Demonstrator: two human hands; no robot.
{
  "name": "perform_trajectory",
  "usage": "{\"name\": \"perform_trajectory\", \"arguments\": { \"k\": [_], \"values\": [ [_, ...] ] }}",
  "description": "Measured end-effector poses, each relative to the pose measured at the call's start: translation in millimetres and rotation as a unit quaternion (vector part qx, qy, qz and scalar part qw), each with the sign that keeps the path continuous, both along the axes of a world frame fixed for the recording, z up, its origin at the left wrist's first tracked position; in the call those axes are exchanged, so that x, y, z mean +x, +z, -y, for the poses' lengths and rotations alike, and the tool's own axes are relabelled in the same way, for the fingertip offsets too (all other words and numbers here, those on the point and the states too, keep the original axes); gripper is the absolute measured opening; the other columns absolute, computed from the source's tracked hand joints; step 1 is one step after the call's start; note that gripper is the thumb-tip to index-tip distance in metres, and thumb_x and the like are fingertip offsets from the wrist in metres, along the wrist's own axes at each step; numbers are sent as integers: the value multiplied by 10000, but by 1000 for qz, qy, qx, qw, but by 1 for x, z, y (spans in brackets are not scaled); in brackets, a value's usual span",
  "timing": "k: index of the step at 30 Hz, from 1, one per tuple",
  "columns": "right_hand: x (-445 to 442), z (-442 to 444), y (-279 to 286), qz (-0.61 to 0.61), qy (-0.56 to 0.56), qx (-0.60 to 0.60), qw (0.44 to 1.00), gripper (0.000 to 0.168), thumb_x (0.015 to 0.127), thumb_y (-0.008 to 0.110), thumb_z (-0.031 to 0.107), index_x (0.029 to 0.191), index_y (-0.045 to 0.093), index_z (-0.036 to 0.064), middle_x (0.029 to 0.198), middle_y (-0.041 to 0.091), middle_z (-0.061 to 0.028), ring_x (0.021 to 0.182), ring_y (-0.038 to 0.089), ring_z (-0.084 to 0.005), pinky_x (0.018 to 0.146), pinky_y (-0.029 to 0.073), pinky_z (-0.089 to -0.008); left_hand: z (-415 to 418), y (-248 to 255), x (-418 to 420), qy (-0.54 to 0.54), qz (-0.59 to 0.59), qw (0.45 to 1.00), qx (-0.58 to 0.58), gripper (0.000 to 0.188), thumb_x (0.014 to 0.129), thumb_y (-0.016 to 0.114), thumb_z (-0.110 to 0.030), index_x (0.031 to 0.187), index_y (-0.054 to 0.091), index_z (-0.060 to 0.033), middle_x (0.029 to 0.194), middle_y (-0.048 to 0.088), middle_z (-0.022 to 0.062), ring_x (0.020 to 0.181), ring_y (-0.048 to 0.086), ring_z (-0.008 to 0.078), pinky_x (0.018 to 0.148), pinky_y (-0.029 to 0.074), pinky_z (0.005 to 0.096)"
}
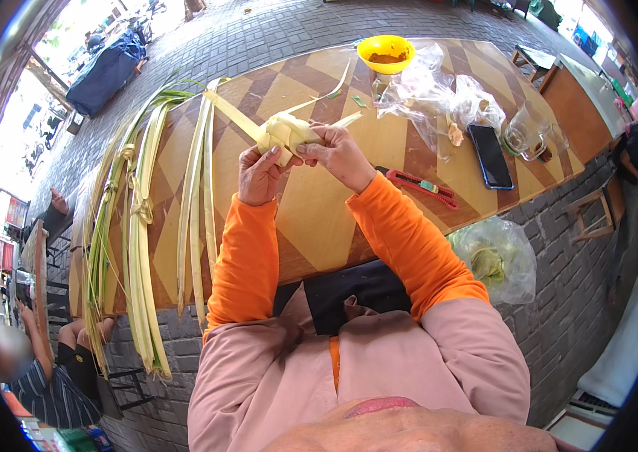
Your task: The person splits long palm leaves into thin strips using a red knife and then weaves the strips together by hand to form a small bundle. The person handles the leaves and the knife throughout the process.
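Between both hands, above the wooden table (pixel 307 226), is a woven pouch of pale palm leaf (pixel 285 133). Long loose strips stick out of it to the upper left and the right. My left hand (pixel 261 174) pinches its lower left side with thumb and fingers. The right side is gripped by my right hand (pixel 341 155), thumb on the front. To my left lie a few separate palm leaf strips (pixel 197 198) and tied bundles of leaves (pixel 141 209), whose ends hang over the near edge. A red utility knife (pixel 423 188) rests right of my right hand.
A yellow bowl (pixel 385 53) with brown contents, crumpled clear plastic bags (pixel 423 96), a smartphone (pixel 490 156) and a glass mug (pixel 525 133) stand or lie at the right. A plastic bag of leaves (pixel 491 260) is below the table edge. A seated person (pixel 59 390) is at left.
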State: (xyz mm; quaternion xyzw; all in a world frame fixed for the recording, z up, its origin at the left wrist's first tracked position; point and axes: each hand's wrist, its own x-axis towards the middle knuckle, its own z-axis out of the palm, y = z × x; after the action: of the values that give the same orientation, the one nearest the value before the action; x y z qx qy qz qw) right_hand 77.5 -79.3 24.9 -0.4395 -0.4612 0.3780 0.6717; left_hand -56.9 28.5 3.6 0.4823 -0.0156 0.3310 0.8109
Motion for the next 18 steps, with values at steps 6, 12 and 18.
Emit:
{"name": "perform_trajectory", "arguments": {
  "k": [6, 12, 18],
  "values": [
    [-2, 2, 6, -34, 4, 4, 999, 182, 801, 590, 58, 956, 586, -36, 770, 572, -16, 613, 484, -64, 567, 402, -191, 4, 6, -2, -42, -12, 999, 8, 186, 831, 528, -37, 976, 578, 69, 939, 614, 170, 820, 620, 260, 732, 525, 357],
    [-2, 4, 8, -33, 1, 10, 999, 146, 808, 568, 13, 904, 585, -95, 818, 511, -48, 611, 527, -109, 558, 450, -228, 6, 4, 4, -64, 7, 986, 156, 244, 747, 507, 5, 968, 599, 51, 927, 615, 172, 890, 591, 292, 767, 493, 350],
    [3, 2, 2, -4, 47, 11, 999, 125, 837, 531, 26, 897, 590, -66, 807, 520, -53, 629, 524, -105, 562, 434, -216, 3, 3, 4, -9, -21, 982, 187, 286, 762, 520, 2, 1045, 555, 29, 994, 587, 129, 797, 604, 213, 673, 486, 297]
  ]
}}
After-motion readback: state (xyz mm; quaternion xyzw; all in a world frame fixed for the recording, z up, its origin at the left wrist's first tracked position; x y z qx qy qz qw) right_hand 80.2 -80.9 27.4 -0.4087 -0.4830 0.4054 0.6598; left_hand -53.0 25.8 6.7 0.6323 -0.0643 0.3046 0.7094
